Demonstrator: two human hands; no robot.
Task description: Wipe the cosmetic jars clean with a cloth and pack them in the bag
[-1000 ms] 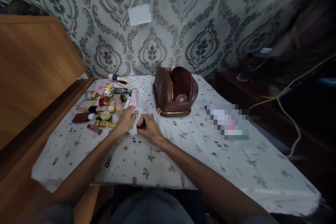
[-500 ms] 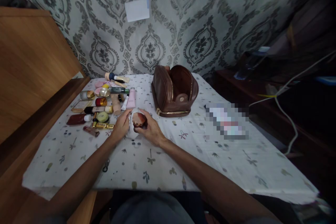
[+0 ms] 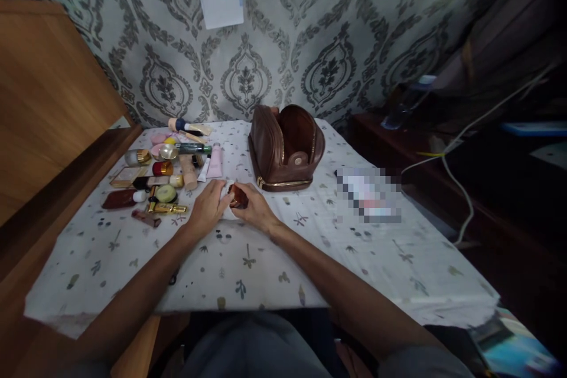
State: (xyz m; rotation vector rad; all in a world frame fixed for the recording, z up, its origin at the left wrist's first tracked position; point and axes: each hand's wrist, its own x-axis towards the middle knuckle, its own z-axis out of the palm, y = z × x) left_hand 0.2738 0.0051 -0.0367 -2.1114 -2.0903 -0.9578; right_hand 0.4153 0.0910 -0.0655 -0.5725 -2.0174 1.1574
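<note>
Above the near middle of the table my two hands meet around a small, rounded, glossy amber-brown container (image 3: 239, 196). My right hand (image 3: 257, 208) is closed on its right side, fingers curled over it. From the left, my left hand (image 3: 207, 204) is closed on a crumpled white cloth or tissue (image 3: 228, 214), pressed against the container. The fingers hide most of the cloth, and the container's exact kind cannot be made out. An open brown makeup bag (image 3: 268, 147) stands just beyond my right hand. Beyond my left hand lies a pink tube (image 3: 215, 160).
Several cosmetics cover the table's left part, among them a gold tube (image 3: 168, 208), a green-lidded jar (image 3: 166, 193) and a dark red bottle (image 3: 119, 199). A blurred-out flat object (image 3: 370, 195) lies at right. A wooden panel (image 3: 57, 71) borders the left side.
The amber-brown container has tilted in my hands, and my left fingers have come over its near left edge, covering more of the white cloth. The whole view has shifted slightly.
</note>
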